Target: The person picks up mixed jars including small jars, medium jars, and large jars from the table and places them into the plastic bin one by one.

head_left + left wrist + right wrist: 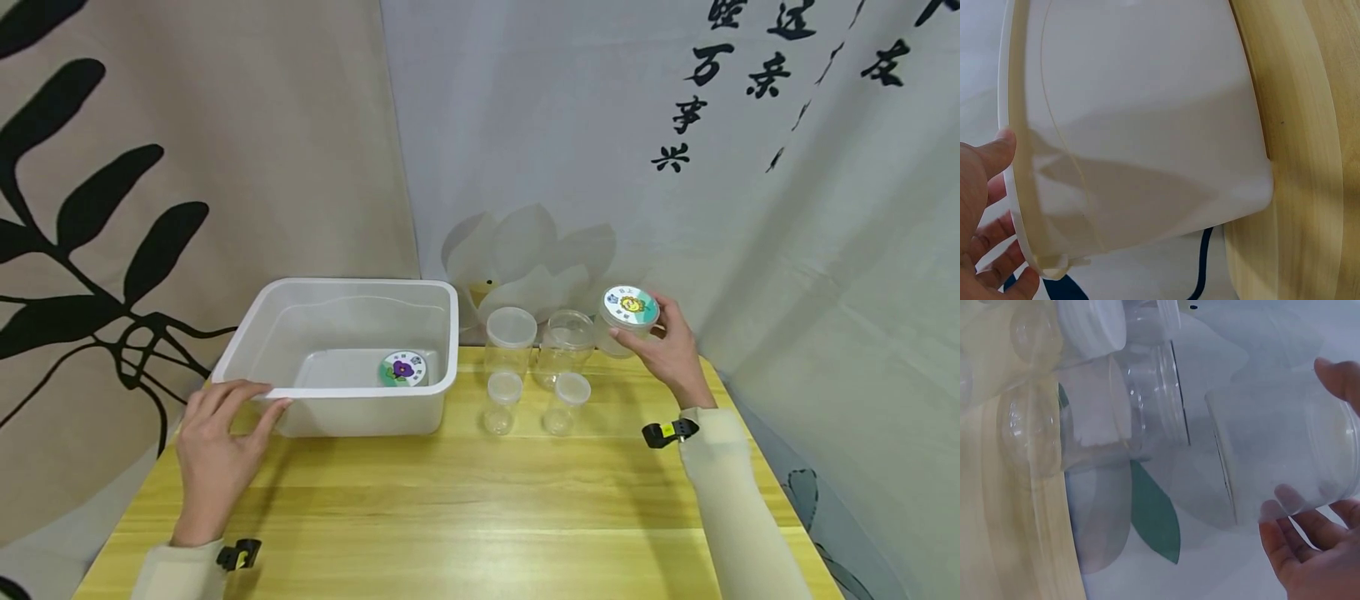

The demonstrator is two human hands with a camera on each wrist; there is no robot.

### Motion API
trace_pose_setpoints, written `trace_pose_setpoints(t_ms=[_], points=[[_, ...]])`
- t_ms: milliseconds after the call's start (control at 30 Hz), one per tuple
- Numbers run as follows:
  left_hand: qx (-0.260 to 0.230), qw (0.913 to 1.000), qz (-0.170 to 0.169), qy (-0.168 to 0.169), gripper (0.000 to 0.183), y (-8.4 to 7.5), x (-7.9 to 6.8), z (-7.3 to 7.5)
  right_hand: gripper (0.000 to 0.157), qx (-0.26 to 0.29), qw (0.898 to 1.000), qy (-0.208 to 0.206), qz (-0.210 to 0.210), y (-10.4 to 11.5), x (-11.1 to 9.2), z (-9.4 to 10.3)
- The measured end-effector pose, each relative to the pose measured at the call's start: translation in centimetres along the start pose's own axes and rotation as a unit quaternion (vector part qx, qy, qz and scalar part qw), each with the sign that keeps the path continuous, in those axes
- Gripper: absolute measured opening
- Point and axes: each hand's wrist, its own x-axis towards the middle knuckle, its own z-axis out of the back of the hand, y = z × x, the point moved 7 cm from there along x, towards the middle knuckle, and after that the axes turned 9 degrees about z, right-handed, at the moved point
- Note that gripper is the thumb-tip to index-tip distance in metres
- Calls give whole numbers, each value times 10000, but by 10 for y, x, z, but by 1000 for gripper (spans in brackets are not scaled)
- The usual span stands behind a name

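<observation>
My left hand (225, 446) grips the near-left rim of a white plastic tub (360, 414); in the left wrist view the thumb lies outside the rim and the fingers (1000, 265) go over it. My right hand (667, 354) holds a clear plastic jar (1285, 444) with a printed sun lid (632, 306), thumb and fingers around its sides. The jar is raised off the table, right of an uncapped clear jar (564, 350). Inside the tub is a round lid with a purple flower (403, 368); whether a jar is under it I cannot tell.
A white-capped clear jar (510, 342) stands between the tub and the uncapped jar. Two small white-capped jars (501, 408) stand in front. The wooden table (465, 517) ends against a printed curtain (525, 125) behind.
</observation>
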Motion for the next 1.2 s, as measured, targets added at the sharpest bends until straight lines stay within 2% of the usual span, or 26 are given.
trace_pose_setpoints(t_ms=[267,500,700,1200], points=[[221,9991,150,337,34,1,0,-1,94,79,9998,151,120,14,2,-6],[185,9994,102,257,35,1,-1,-1,94,217,9993,235,207,26,5,-13],[224,9990,143,352,36,3,0,-3,92,351,9988,296,193,35,8,-20],[42,10000,37,23,36,1,-1,0,91,342,9965,527,558,59,17,-43]])
